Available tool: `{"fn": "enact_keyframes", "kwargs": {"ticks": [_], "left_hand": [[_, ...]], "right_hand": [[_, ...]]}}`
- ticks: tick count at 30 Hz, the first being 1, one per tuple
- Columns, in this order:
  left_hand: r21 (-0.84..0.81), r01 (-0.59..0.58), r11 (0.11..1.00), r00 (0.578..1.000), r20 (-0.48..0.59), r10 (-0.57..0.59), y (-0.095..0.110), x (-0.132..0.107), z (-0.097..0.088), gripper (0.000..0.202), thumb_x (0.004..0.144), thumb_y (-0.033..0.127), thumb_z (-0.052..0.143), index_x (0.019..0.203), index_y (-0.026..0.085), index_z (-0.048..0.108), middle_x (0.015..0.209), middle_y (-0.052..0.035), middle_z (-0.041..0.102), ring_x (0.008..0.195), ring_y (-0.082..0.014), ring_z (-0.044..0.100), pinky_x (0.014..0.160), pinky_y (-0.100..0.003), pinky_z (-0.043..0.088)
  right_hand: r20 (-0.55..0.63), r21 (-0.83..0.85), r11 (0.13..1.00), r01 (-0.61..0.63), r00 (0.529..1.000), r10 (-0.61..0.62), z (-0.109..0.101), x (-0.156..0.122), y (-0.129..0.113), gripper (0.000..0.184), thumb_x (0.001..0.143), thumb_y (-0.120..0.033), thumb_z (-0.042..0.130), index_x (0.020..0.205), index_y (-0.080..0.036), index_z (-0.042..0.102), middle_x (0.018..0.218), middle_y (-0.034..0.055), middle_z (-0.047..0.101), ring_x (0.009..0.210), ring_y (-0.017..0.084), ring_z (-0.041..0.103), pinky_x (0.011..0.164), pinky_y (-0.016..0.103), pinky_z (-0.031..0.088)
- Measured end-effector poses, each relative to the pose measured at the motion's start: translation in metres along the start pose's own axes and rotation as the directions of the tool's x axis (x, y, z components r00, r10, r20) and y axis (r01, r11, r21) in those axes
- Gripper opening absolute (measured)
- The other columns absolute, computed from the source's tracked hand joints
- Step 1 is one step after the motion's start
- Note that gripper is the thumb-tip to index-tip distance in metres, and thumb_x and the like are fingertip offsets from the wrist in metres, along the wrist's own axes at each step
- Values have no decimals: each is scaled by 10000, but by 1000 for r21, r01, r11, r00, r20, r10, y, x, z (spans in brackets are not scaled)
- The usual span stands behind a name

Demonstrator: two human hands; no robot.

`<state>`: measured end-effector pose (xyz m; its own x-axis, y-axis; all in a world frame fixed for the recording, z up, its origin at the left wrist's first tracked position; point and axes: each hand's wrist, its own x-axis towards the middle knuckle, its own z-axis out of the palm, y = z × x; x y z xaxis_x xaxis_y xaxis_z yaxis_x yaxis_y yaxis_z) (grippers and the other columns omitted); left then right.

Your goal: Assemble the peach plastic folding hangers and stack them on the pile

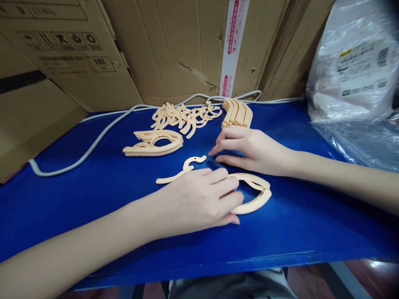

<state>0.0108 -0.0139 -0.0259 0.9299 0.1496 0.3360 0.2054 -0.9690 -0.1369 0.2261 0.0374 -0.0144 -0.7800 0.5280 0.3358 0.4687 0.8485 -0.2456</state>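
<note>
The hands (204,199) and slim forearms (124,228) are bare, above grey clothing (230,286).

Left forearm (93,241) extends from eight o'clock, left hand (202,199) palm down, fingers (231,201) curled — right forearm (343,178) extends from just past three o'clock, right hand (254,151) loosely bent, thumb (232,160) apart from fingertips (218,147).

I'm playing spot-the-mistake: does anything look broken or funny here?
Yes: the cardboard at the back has a scuffed patch, left of the white tape with red print. Its surface looks torn there.
</note>
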Motion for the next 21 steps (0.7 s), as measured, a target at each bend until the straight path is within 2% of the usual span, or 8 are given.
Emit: {"fn": "enact_keyframes", "kwargs": {"ticks": [5, 9, 12, 14, 17, 19, 20, 21], "left_hand": [[37, 6, 999, 1000, 0, -6, -2, 1, -1, 269, 1029, 322, 471, 1034, 143, 673, 955, -47, 680, 833, -203, 576, 667, -340, 436], [71, 14, 997, 1000, 5, -15, -4, -1, -2, 268, 1036, 283, 443, 1019, 143, 670, 948, -53, 682, 818, -202, 579, 661, -341, 445], [65, 2, 998, 1000, 18, -3, -5, -3, -4, 235, 1025, 207, 443, 1015, 139, 668, 1002, -59, 683, 869, -209, 586, 724, -347, 462], [64, -4, 998, 999, 41, 1, -7, -4, -8, 238, 1013, 138, 428, 1025, 146, 666, 1056, -62, 681, 942, -215, 594, 804, -354, 466], [117, -7, 993, 998, 67, -1, -12, -4, -14, 285, 1008, 91, 397, 1033, 159, 672, 1098, -68, 677, 1010, -224, 599, 844, -353, 462], [195, 14, 981, 998, 65, -28, -17, -4, -16, 293, 1007, 98, 397, 1009, 163, 682, 1077, -74, 685, 954, -232, 614, 774, -352, 464], [238, 38, 970, 997, 57, -53, -19, -4, -17, 300, 1005, 98, 396, 992, 166, 688, 1051, -74, 690, 912, -235, 621, 733, -352, 459], [281, 73, 957, 995, 40, -88, -21, -5, -17, 306, 1001, 94, 395, 980, 167, 691, 1027, -73, 695, 877, -237, 627, 703, -353, 452]], "right_hand": [[16, -72, 997, 42, 999, -41, 6, 25, 2, 310, 955, -371, 593, 1137, -168, 741, 993, 89, 631, 889, 204, 592, 779, 344, 459], [38, -63, 996, 63, 997, -61, 11, 35, 6, 193, 941, -286, 610, 971, -161, 754, 977, 82, 627, 868, 195, 582, 764, 336, 442], [57, -19, 998, 53, 997, -52, 4, 30, 10, 164, 944, -261, 592, 930, -142, 704, 972, 87, 638, 900, 204, 593, 801, 349, 453], [49, 23, 1000, -2, 999, 1, -5, 20, 13, 156, 936, -284, 599, 919, -149, 674, 942, 78, 660, 870, 198, 608, 789, 347, 463], [-82, 121, 983, -140, 985, 151, -23, -2, 16, 181, 894, -344, 662, 868, -166, 676, 865, 53, 712, 815, 180, 641, 765, 324, 481], [-210, 216, 936, -280, 923, 324, -33, -18, 18, 184, 877, -354, 694, 851, -171, 703, 844, 46, 732, 778, 161, 651, 759, 310, 501], [-288, 274, 904, -329, 868, 404, -37, -25, 20, 169, 851, -340, 724, 842, -171, 721, 828, 43, 742, 752, 153, 655, 735, 302, 511], [-373, 344, 862, -372, 789, 489, -40, -30, 22, 136, 820, -294, 754, 849, -162, 736, 822, 47, 751, 745, 150, 667, 732, 301, 520]]}}
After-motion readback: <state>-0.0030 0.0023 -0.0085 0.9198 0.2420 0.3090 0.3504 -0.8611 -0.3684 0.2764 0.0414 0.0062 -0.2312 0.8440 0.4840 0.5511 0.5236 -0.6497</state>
